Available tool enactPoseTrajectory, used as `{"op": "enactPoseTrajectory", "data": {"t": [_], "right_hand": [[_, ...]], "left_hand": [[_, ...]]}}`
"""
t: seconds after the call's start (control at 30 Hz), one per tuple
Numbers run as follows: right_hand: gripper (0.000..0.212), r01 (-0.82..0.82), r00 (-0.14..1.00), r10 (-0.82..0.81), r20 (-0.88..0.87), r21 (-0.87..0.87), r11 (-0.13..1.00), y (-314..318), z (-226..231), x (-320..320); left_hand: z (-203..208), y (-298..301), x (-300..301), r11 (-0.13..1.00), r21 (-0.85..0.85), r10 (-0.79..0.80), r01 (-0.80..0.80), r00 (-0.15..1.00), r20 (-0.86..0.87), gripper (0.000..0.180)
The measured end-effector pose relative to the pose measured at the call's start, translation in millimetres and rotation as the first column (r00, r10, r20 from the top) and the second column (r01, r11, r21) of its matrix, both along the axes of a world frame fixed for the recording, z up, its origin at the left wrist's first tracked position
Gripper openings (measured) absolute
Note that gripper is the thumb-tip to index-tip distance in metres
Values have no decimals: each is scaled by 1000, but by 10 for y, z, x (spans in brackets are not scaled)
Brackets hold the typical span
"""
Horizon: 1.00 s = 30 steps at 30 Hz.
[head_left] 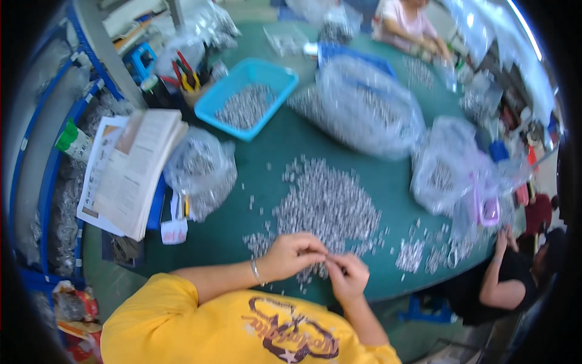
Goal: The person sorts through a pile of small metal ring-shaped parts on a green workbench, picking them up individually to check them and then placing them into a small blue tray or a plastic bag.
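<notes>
Small grey pieces (324,197), hard and shiny like metal, lie heaped in a broad, grainy mound in front of me. They look short and stubby, though blur hides their exact shape. The mound frays into loose bits at its rim, and bare green surface (391,176) shows along its right side and, with a few strays, to its left. The mound's near end reaches my hands, most of it spreading just beyond them. My left hand (290,258) and right hand (348,276) meet at the fingertips, fingers curled in; I cannot tell whether either is gripping a piece. To the right, a separate cluster (410,256) sits near the edge of the surface, which runs under my forearms. Beyond the mound slumps a bulging, crinkled clear bag (376,112) of similar pieces; farther left stands a smooth, rigid turquoise tub (209,118), partly filled. A rumpled plastic bag (203,170) and stacked papers (136,173) crowd the left side.
</notes>
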State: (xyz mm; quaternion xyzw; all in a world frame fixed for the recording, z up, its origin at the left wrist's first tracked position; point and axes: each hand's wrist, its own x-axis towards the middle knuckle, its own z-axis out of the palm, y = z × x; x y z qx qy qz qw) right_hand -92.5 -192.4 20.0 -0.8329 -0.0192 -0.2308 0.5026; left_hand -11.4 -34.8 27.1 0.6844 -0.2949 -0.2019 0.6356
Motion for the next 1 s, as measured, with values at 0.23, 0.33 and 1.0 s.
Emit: {"op": "enactPoseTrajectory", "data": {"t": [0.23, 0.33, 1.0], "right_hand": [[13, 207, 904, 292, -313, 917, 341, -7, -61, 9], [16, 224, 897, 322, -303, 939, 261, -99, -51, -24], [53, -44, 977, 149, 151, 831, -554, -150, -24, 52]], "left_hand": [[184, 78, 887, 828, -336, 232, -449, 820, -524, 15], [303, 189, 1385, 629, -491, 246, -603, 753, -610, 18], [-296, 289, 183, 880, 410, -21, -240, 843, 538, 44]]}}
